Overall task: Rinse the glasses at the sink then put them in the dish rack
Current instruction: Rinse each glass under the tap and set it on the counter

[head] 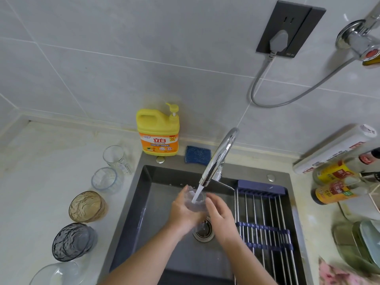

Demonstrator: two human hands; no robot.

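Rinsing a glass under the running tap

Both hands are over the sink (156,194), above the drain (203,231). The left hand (183,212) is wrapped round a clear glass (196,202) from the left, with its fingers curled on the wall. The right hand (220,214) closes on the same glass from the right, fingers bent against it. The glass is tilted, its mouth turned up toward the spout. The water stream (197,194) from the chrome tap (218,157) falls straight into it.

The dish rack (265,219), steel bars with blue cross-pieces, spans the right part of the sink, just beside the right hand.

Five more glasses stand in a curved row on the worktop (41,171) left of the sink. From far to near:
- a clear handled mug (116,158)
- a clear tumbler (104,178)
- an amber textured glass (87,206)
- a smoky grey textured glass (73,241)
- a clear glass (55,273) cut off by the bottom edge of the frame

A yellow detergent bottle (158,132) with a pump top stands at the sink's back rim, against the tiled wall. A blue scouring pad (197,154) lies just to its right, near the tap base.
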